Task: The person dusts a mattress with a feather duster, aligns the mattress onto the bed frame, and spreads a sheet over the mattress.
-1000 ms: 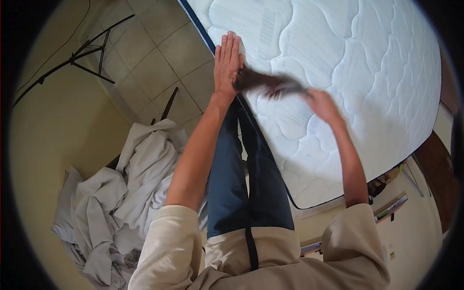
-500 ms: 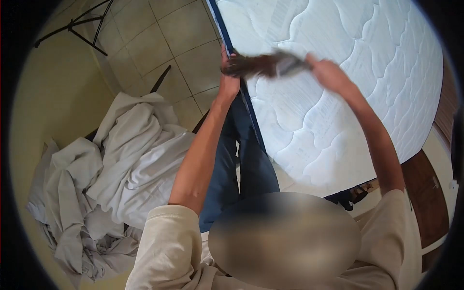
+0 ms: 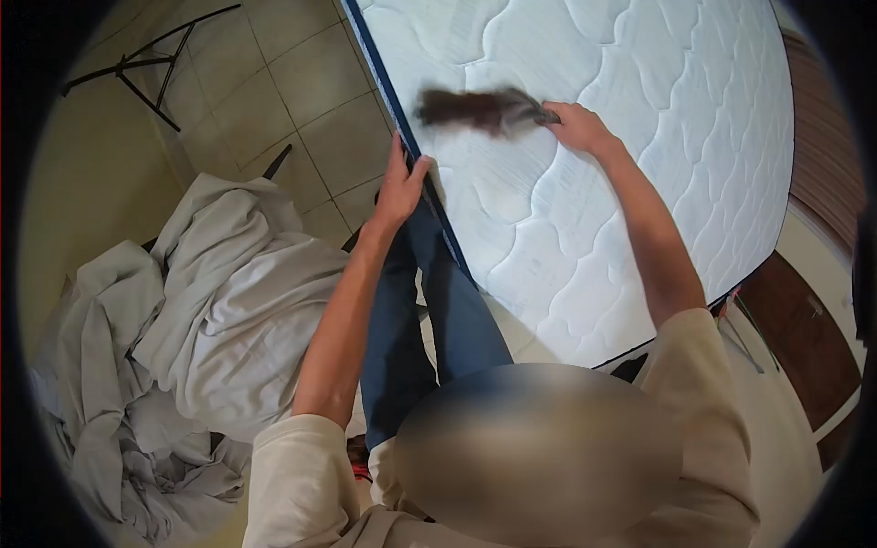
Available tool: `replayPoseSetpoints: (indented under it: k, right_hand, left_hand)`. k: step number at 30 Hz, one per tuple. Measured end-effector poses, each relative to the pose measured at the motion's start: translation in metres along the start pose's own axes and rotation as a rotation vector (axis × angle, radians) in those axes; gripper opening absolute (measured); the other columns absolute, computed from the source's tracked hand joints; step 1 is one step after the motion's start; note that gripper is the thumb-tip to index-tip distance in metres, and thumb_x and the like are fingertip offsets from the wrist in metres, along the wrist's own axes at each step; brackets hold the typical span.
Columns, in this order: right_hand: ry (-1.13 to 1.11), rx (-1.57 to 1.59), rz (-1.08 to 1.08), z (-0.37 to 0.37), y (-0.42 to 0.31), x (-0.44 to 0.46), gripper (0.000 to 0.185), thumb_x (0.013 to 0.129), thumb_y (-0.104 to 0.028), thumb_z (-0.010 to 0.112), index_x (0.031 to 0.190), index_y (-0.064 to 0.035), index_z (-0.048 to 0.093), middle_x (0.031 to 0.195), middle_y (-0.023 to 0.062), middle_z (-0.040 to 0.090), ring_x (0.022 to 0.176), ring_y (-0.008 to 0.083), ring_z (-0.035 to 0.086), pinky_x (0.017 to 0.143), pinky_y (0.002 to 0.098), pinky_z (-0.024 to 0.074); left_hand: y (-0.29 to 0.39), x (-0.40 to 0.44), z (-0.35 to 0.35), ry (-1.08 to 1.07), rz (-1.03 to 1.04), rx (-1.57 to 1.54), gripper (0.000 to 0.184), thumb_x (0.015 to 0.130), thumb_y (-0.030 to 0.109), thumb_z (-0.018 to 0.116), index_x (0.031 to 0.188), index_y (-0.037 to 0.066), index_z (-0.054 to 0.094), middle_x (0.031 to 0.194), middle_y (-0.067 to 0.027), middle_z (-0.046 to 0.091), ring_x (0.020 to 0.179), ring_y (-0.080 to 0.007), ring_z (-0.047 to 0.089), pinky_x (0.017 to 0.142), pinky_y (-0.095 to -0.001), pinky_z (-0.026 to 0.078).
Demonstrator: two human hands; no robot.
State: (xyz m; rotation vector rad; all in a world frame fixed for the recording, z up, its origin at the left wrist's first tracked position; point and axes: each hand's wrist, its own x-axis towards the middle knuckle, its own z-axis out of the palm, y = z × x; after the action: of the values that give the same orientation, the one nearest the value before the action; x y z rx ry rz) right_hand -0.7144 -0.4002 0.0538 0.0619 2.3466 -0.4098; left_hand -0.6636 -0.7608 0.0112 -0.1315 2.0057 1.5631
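Note:
A brown, bushy-headed duster (image 3: 466, 110) with a grey neck and handle is blurred by motion over the white quilted mattress (image 3: 539, 237). My right hand (image 3: 577, 126) is closed around the handle end. Whether the bristles touch the fabric I cannot tell. My left hand (image 3: 402, 187) grips the dark blue edge of the mattress, thumb on the quilted side and fingers along the border.
Crumpled beige and grey sheets (image 3: 228, 310) are heaped at my left. A black folding metal frame (image 3: 151, 64) stands by the wall on the tiled floor (image 3: 301, 91). Dark brown wooden furniture (image 3: 786, 338) is at the right.
The duster has moved away from my left hand and the mattress edge, onto the quilted surface. The left hand sits lower along the edge, and the view has shifted somewhat.

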Motion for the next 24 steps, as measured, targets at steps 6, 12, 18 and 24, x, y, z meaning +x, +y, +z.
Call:
replayPoseSetpoints:
  k: [6, 12, 18, 24]
  right_hand:
    - [0.046, 0.311, 0.142, 0.008, 0.004, 0.0, 0.042, 0.087, -0.049, 0.071, 0.112, -0.0157, 0.074, 0.098, 0.0112, 0.074, 0.096, 0.0294, 0.068, 0.087, 0.0419, 0.0505]
    - [0.078, 0.481, 0.096, 0.008, 0.014, 0.003, 0.06, 0.077, -0.052, 0.081, 0.101, 0.0021, 0.074, 0.084, 0.0117, 0.072, 0.079, 0.02, 0.065, 0.078, 0.0353, 0.0502]
    - [0.126, 0.594, 0.028, 0.011, 0.027, 0.018, 0.059, 0.073, -0.043, 0.087, 0.101, 0.0064, 0.072, 0.091, 0.0092, 0.073, 0.085, 0.0159, 0.065, 0.081, 0.0344, 0.0507]
    - [0.158, 0.661, -0.151, 0.015, 0.028, 0.023, 0.04, 0.079, -0.033, 0.085, 0.087, 0.0038, 0.071, 0.081, -0.0029, 0.065, 0.074, 0.0083, 0.054, 0.068, 0.0303, 0.0491]
  left_hand:
    - [-0.005, -0.004, 0.034, 0.12, 0.012, 0.119, 0.08, 0.1, 0.02, 0.055, 0.154, -0.009, 0.003, 0.159, -0.031, 0.019, 0.149, -0.0381, 0.022, 0.121, -0.0372, 0.02]
    - [0.005, 0.002, 0.007, 0.028, -0.119, 0.191, 0.071, 0.096, 0.025, 0.064, 0.142, -0.013, 0.026, 0.137, -0.0352, 0.048, 0.128, -0.0416, 0.051, 0.108, -0.042, 0.039]
    - [0.033, 0.034, -0.013, -0.026, -0.275, 0.315, 0.08, 0.073, 0.027, 0.081, 0.13, -0.01, 0.039, 0.121, -0.0335, 0.06, 0.114, -0.0412, 0.062, 0.099, -0.0422, 0.047]
    - [0.028, 0.042, -0.025, -0.021, -0.35, 0.234, 0.088, 0.056, 0.026, 0.086, 0.128, -0.008, 0.048, 0.12, -0.027, 0.062, 0.115, -0.0356, 0.06, 0.098, -0.0389, 0.047]
